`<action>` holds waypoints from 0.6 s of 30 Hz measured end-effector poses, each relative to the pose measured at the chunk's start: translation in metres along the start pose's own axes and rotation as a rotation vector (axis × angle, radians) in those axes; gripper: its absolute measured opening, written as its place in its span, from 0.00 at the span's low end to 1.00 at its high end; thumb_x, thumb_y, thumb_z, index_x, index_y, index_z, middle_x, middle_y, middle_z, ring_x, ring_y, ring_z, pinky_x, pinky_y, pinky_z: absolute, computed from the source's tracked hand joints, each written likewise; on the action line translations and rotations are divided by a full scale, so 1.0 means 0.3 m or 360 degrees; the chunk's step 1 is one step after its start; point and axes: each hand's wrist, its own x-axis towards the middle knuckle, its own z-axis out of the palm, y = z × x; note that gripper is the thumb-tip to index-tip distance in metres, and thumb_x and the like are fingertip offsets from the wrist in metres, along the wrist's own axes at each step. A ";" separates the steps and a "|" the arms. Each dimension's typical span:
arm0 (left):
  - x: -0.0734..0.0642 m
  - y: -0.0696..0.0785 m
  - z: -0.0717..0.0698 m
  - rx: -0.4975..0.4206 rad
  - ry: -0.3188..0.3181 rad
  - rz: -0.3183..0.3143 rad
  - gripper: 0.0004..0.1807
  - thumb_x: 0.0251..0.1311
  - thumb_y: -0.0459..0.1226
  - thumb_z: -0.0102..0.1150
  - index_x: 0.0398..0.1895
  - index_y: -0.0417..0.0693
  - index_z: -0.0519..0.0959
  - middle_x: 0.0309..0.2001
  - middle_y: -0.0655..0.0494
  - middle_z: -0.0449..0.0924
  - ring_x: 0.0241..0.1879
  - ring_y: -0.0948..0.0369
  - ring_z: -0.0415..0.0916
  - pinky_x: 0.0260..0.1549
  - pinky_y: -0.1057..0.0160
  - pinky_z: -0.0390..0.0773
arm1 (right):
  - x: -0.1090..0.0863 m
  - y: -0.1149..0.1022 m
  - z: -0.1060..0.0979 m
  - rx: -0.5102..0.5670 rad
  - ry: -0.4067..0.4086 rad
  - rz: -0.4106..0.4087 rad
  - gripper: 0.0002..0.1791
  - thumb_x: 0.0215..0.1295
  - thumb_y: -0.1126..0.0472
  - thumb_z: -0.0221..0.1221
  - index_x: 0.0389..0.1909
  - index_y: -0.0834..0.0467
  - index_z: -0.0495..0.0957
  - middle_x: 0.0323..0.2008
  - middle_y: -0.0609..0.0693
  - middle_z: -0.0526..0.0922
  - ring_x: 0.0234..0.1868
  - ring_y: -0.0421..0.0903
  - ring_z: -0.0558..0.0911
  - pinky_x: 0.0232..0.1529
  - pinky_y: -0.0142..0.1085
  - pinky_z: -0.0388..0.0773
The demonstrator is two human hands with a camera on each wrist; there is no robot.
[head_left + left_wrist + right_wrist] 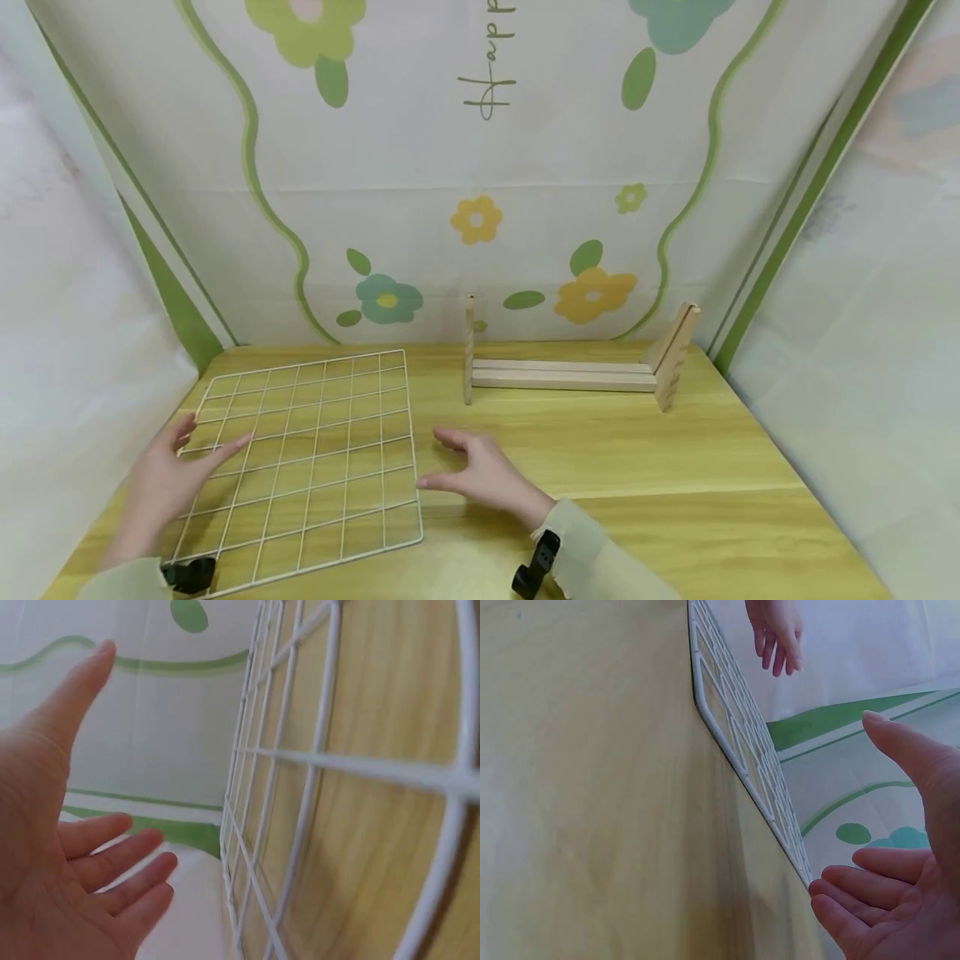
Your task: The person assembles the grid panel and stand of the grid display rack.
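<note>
A white wire grid panel (348, 446) lies flat on the left part of the wooden table. My left hand (165, 475) hovers over its left edge with thumb and fingers spread, holding nothing. In the left wrist view that hand (82, 847) is apart from the wires, palm showing. Beside the panel's right edge is my right hand (483, 475), thumb and fingers parted around nothing. The right wrist view shows this hand (900, 892) with loosely bent fingers near the panel's rim; whether a fingertip touches it I cannot tell.
A wooden stand (562, 377) with two uprights and a low crossbar is at the back right of the table (675, 467). Behind it hangs a flower-printed cloth (540, 158), and cloth walls rise on both sides.
</note>
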 end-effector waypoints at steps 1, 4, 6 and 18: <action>0.004 -0.009 -0.009 0.0025 -0.0032 -0.0029 0.60 0.65 0.59 0.64 0.78 0.27 0.42 0.71 0.18 0.49 0.65 0.22 0.53 0.56 0.22 0.60 | 0.004 0.002 0.006 0.0030 -0.0009 0.0003 0.49 0.59 0.40 0.72 0.73 0.64 0.67 0.70 0.53 0.72 0.68 0.52 0.72 0.69 0.45 0.68; 0.007 -0.040 -0.026 0.0094 -0.0087 -0.0100 0.61 0.66 0.61 0.60 0.77 0.25 0.40 0.71 0.18 0.47 0.64 0.21 0.53 0.55 0.22 0.60 | 0.015 0.009 0.023 0.0098 -0.0037 0.0027 0.49 0.60 0.42 0.72 0.74 0.64 0.65 0.70 0.53 0.71 0.69 0.50 0.71 0.69 0.43 0.68; 0.003 -0.057 -0.032 0.0137 -0.0104 -0.0143 0.61 0.66 0.63 0.59 0.77 0.25 0.39 0.71 0.18 0.47 0.63 0.20 0.53 0.55 0.22 0.60 | 0.023 0.012 0.033 0.0126 -0.0055 0.0054 0.49 0.60 0.42 0.72 0.74 0.63 0.65 0.71 0.53 0.71 0.69 0.50 0.71 0.69 0.42 0.68; 0.005 -0.099 -0.051 0.0153 -0.0129 -0.0226 0.61 0.66 0.63 0.57 0.77 0.25 0.38 0.69 0.17 0.50 0.62 0.21 0.56 0.54 0.23 0.62 | 0.086 0.016 0.034 0.0361 -0.0070 0.0140 0.43 0.65 0.47 0.69 0.73 0.65 0.65 0.68 0.58 0.74 0.65 0.53 0.76 0.66 0.43 0.73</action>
